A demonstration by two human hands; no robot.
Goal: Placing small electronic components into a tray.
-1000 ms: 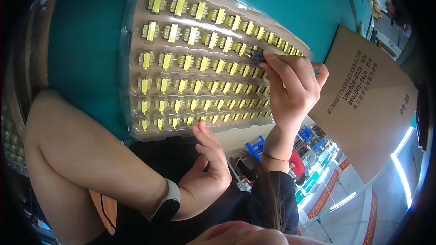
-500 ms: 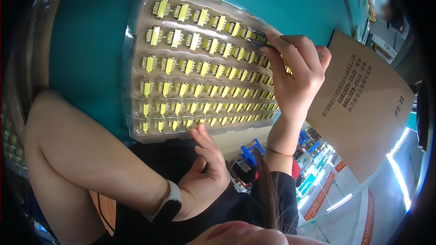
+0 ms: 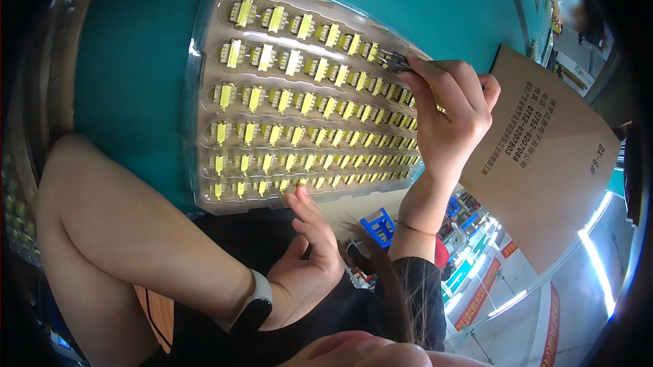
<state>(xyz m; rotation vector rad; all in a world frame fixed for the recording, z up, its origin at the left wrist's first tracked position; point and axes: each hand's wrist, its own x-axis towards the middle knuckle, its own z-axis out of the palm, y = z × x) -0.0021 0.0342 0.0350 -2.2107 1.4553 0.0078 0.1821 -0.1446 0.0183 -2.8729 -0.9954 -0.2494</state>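
Note:
A clear plastic blister tray (image 3: 211, 0) holds rows of small electronic parts wrapped in yellow tape, which look like transformers (image 3: 277, 19). Dark tweezers (image 3: 394, 61) are pinched in my right hand (image 3: 452, 105) over the upper right of the tray. Their tips are at the parts in the top rows; I cannot tell whether a part is between them. My left hand (image 3: 306, 258), below a wrist with a dark-faced band, has its fingers loosely apart. Its fingertips touch the tray's near edge, beside the bottom row.
Under the tray is a green tabletop (image 3: 136, 61). A brown cardboard sheet (image 3: 544, 163) with printing stands to the right. A blue plastic stool or crate (image 3: 378, 227) shows beyond my right forearm. Another person (image 3: 571, 6) is at the far upper right.
My right hand has shifted slightly right and down with the tweezers, whose prongs now show more clearly. My left hand and the tray stay practically where they were.

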